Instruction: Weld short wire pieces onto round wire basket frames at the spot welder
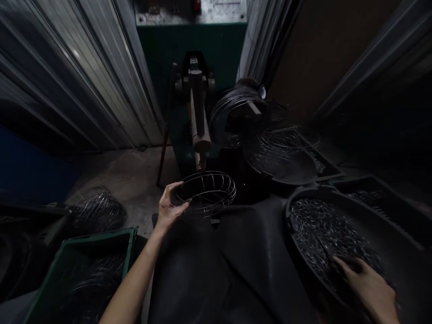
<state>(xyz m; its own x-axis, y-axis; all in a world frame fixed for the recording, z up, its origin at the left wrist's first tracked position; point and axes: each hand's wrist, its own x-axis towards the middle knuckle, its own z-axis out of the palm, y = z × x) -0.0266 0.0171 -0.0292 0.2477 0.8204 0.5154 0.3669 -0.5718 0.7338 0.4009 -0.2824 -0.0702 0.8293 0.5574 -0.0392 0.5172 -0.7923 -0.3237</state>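
My left hand (169, 204) grips the near rim of a round wire cage (205, 193), a dome of rings and ribs held in front of my lap. Just beyond the cage stands a green machine with a long arm (199, 117) pointing toward me. My right hand (369, 288) reaches into a black tub (293, 238) at the lower right, its fingers curled down among several small shiny wire pieces (324, 234). What the fingers hold there is hidden.
A green crate (81, 238) with wire parts sits at lower left, and a pile of wire rings (96, 209) lies behind it. Coiled wire (236, 108) and more wire rings on a dark tray (286, 148) stand right of the machine. Corrugated metal sheets line both sides.
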